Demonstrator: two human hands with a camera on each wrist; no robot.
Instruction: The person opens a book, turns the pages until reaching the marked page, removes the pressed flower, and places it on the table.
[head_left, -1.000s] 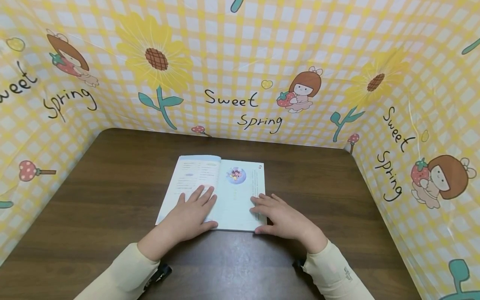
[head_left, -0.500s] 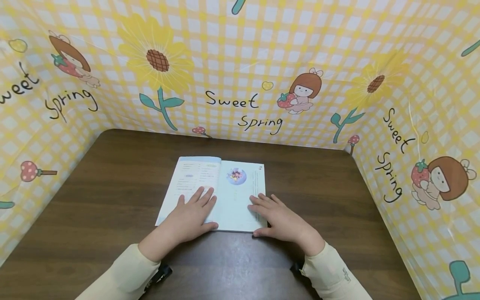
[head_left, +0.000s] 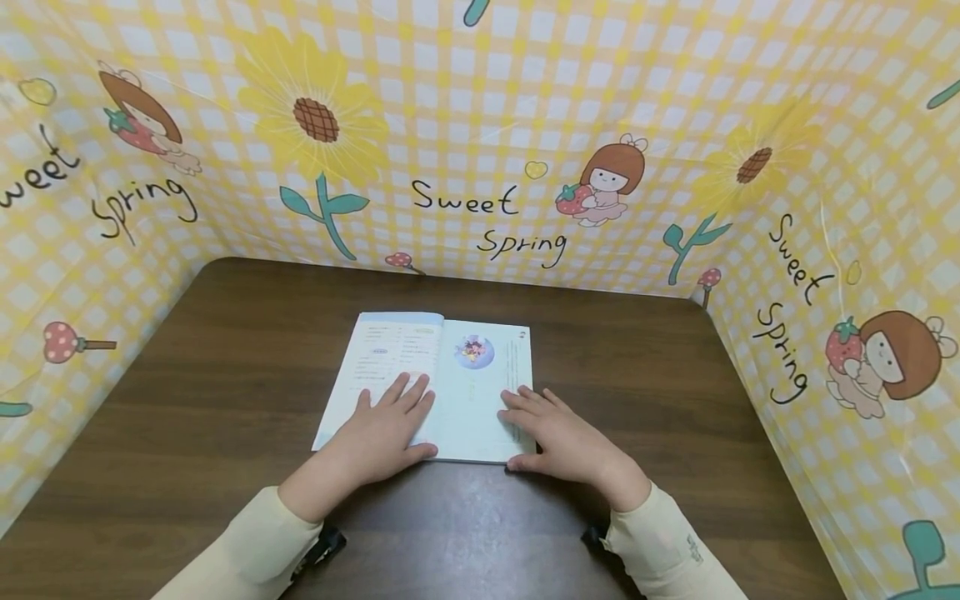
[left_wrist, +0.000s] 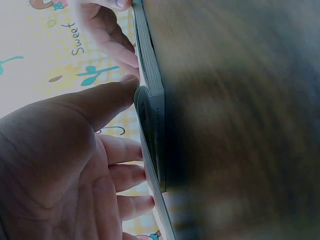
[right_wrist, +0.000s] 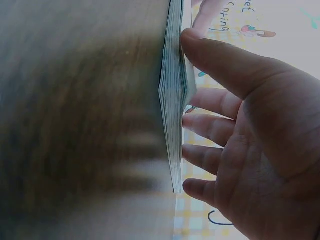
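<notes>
An open book (head_left: 468, 417) lies on the brown table, its left page printed with text and its right page bearing a round purple picture. My left hand (head_left: 382, 433) rests on the left page with fingers spread, the thumb near the lower edge by the spine. Over the right page's outer lower corner, my right hand (head_left: 566, 442) touches the paper with its fingertips, thumb at the bottom edge. In the left wrist view the left page (left_wrist: 152, 165) bows up off the table under the fingers. The right wrist view shows the thick page block (right_wrist: 172, 110) edge-on beside the right fingertips.
The dark wood table (head_left: 225, 375) extends around the book on all sides. A yellow checked cloth (head_left: 465, 108) with flowers and cartoon figures walls off the back and both sides. Black straps (head_left: 318, 550) sit at the wrists below the cream sleeves.
My right hand has shifted very slightly left on the page. The left hand and the book stay in place.
</notes>
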